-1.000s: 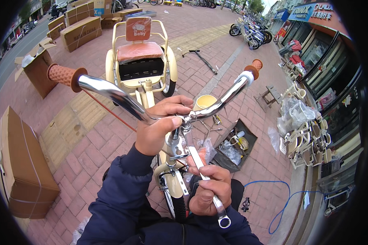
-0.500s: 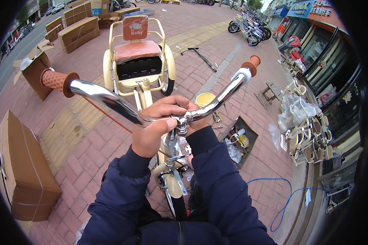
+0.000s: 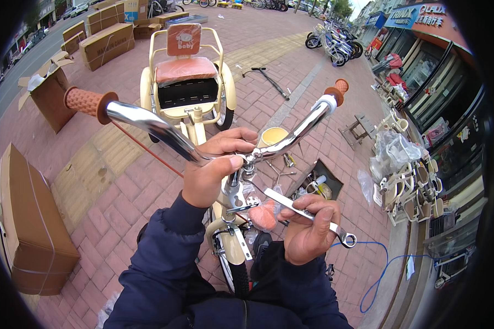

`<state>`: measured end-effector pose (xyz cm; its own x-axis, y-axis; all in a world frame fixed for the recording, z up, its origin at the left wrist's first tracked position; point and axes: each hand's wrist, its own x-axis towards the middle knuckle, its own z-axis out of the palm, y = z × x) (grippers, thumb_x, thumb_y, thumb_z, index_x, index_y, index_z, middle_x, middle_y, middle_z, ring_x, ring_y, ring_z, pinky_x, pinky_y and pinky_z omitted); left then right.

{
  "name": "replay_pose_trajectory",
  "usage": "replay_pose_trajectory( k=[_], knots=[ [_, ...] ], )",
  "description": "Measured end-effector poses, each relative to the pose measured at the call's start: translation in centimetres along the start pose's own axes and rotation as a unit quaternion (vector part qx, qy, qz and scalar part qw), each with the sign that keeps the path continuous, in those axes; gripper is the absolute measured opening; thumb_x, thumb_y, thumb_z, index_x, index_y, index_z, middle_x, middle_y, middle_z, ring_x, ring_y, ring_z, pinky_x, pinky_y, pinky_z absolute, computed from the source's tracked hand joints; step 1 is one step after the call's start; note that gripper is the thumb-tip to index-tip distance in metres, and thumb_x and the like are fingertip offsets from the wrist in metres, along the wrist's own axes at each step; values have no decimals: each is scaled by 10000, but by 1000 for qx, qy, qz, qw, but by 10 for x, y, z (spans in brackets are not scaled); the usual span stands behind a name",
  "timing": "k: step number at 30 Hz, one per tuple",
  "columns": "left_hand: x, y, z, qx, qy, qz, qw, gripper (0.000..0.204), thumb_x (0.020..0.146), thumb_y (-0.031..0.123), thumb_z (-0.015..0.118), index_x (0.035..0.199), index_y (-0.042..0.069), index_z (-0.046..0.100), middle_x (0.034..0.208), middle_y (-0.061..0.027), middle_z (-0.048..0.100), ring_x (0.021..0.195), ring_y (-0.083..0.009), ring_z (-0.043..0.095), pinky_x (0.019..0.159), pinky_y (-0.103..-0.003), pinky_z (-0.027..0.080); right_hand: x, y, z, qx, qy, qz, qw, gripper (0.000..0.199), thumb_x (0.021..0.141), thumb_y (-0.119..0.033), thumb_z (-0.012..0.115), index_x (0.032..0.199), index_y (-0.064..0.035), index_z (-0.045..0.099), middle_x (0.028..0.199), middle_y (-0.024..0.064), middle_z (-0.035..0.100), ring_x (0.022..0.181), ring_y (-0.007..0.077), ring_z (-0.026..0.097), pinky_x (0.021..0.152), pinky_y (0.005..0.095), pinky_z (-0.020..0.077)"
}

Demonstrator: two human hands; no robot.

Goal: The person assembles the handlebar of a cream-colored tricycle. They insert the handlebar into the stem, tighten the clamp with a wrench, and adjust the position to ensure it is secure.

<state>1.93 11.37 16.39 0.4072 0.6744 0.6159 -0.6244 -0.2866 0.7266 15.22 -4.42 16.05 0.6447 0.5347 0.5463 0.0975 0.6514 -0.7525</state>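
Observation:
My left hand (image 3: 217, 167) is closed round the middle of the chrome handlebar (image 3: 153, 130), its thumb beside the stem clamp (image 3: 249, 160). In my right hand (image 3: 312, 230), lower and to the right, is a silver combination wrench (image 3: 281, 199). Its ring end points toward me at lower right, and its other end lies near the steering stem, apart from the clamp. The handlebar has brown textured grips (image 3: 88, 105) and belongs to a cream tricycle (image 3: 197, 118). Beyond it is the tricycle's rear seat (image 3: 185, 70), orange-red and covered in clear plastic. My left fingertips are partly behind the bar.
An open toolbox (image 3: 330, 181) and a cream round tub (image 3: 274, 136) stand right of the tricycle. A floor pump (image 3: 271, 82) lies farther off. Large cartons (image 3: 35, 230) stand at left. Cream parts (image 3: 406, 186), a stool (image 3: 359, 129) and a blue hose (image 3: 387, 268) are at right.
My right hand has left the clamp and come down to the right, with the wrench now visible in it. My left hand stays on the handlebar, which has shifted slightly.

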Motion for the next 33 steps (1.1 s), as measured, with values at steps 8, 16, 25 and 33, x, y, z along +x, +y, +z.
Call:
replay_pose_trajectory(
  k=[8,16,25,33],
  knots=[
    [-2,-1,0,-9,4,6,1000,347,829,97,595,1110,-69,712,1284,-239,619,1192,-294,595,1035,-392,461,-32,-15,9,-131,-177,-182,958,313,1034,-308,600,1008,4,584,1011,213,627,872,302,739,814,381,579],
    [-3,4,0,11,2,-13,1000,367,815,123,600,1111,-65,707,1279,-255,615,1194,-323,598,1057,-427,449,-30,-16,15,-94,-108,-110,984,363,1075,-355,480,953,-21,549,917,217,679,783,299,716,734,418,585],
    [-3,6,1,-15,3,-40,999,392,832,195,624,1109,-68,708,1276,-283,605,1182,-373,624,1059,-476,475,95,99,27,403,-153,475,767,304,1045,-291,395,1008,-67,596,660,50,600,407,114,460,329,230,336],
    [-3,5,4,-48,17,-47,998,392,818,160,606,1124,-67,702,1283,-287,605,1186,-370,621,1067,-465,465,97,137,31,316,-188,551,749,346,1049,-295,393,1032,-22,606,707,53,628,436,60,522,321,190,359]
  ],
)
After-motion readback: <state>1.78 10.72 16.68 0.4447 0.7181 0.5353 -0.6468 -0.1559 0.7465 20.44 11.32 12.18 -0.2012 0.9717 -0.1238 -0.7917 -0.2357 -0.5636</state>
